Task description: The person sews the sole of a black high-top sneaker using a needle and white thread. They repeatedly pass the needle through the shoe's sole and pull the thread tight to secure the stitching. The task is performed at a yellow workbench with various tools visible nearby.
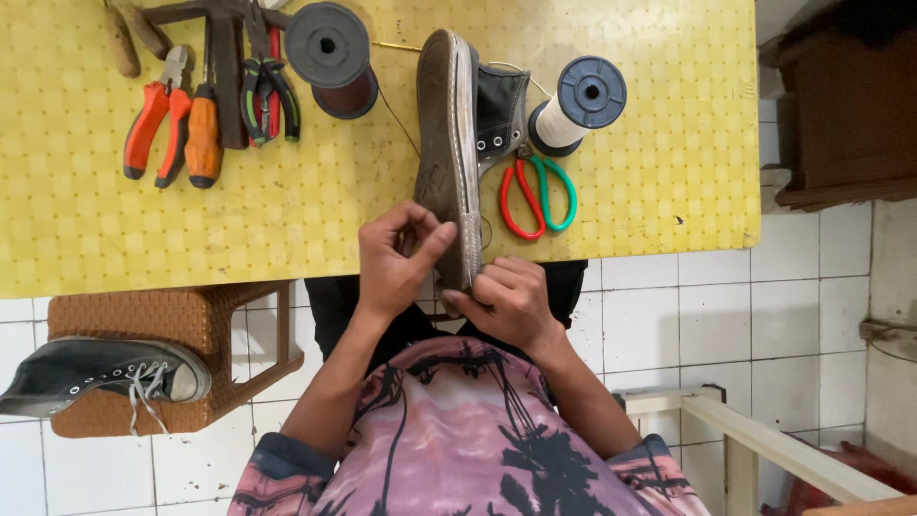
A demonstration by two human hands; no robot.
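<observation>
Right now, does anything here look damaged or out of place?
Mildly. The black sneaker lies on its side on the yellow table, sole worn and scuffed, both hands at its toe edge. Its mate, the second sneaker, sits apart on a brown stool, laces loose.

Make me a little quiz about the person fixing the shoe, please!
1. True or false: the black shoe on the yellow table lies on its side, sole toward the tools.
2. Which hand holds the shoe's end at the table's near edge? A) left hand B) right hand C) both
3. What colours are the handles of the scissors beside the shoe?

Key
1. True: the brown sole faces the orange pliers.
2. C: fingers of both hands pinch the shoe's end.
3. One red, one green.
</observation>
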